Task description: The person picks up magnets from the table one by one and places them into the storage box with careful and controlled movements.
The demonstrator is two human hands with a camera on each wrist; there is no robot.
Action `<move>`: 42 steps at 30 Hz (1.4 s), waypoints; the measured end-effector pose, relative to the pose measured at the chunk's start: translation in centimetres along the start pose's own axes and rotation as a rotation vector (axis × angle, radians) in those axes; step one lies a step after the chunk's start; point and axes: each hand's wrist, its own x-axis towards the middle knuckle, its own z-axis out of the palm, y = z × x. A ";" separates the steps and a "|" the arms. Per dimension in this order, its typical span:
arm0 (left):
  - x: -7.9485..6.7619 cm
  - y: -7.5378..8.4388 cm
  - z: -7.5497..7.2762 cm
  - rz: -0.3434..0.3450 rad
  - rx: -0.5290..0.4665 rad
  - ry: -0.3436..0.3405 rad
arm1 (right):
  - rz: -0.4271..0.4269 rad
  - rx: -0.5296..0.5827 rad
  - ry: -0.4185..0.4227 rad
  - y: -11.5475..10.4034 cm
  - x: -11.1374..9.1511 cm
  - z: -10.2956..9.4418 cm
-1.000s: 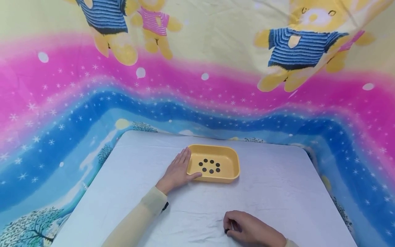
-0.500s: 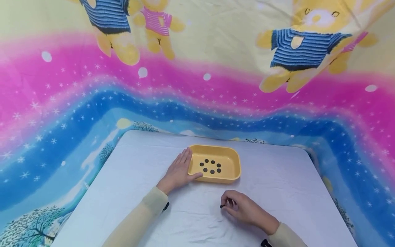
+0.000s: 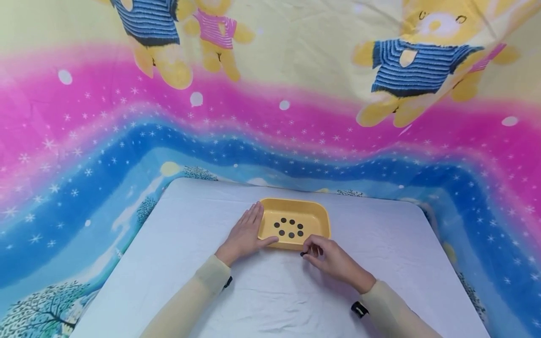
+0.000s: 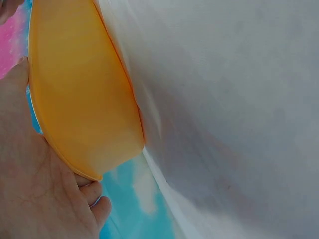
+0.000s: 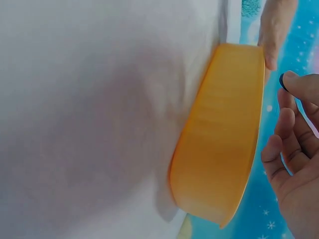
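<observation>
A yellow rectangular tray (image 3: 317, 218) sits on the white-covered table, with several small black discs (image 3: 291, 222) lying on its floor in a rough ring. My left hand (image 3: 243, 237) rests against the tray's left end, fingers straight along the side and thumb on the front rim. Between thumb and fingertips of my right hand (image 3: 334, 260) is a small black disc (image 5: 282, 82), pinched on edge. That hand is at the tray's front right, close to the rim. In the left wrist view the tray's outer wall (image 4: 79, 89) shows; its inside is hidden there.
The white table cover (image 3: 203, 206) is wrinkled near the front. A printed cloth (image 3: 253, 145) with bears and snowflakes hangs behind and around the table. A black strap (image 3: 359, 309) is on my right wrist.
My right hand has moved from the table's front up toward the tray, carrying the black disc. My left hand and the tray stay in place.
</observation>
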 end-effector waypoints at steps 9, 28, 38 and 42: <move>0.0 0.0 -0.1 0.000 0.000 0.001 | 0.003 0.005 0.070 1.0 2.5 -0.3; 0.0 0.1 -0.3 0.008 -0.004 -0.016 | 0.153 0.023 0.053 3.3 7.5 -0.5; 0.0 0.1 -0.3 0.001 -0.008 -0.021 | 0.245 -0.008 -0.012 4.6 9.3 0.5; 0.0 0.1 -0.3 0.005 -0.014 -0.020 | 0.296 -0.020 -0.034 4.7 10.1 0.9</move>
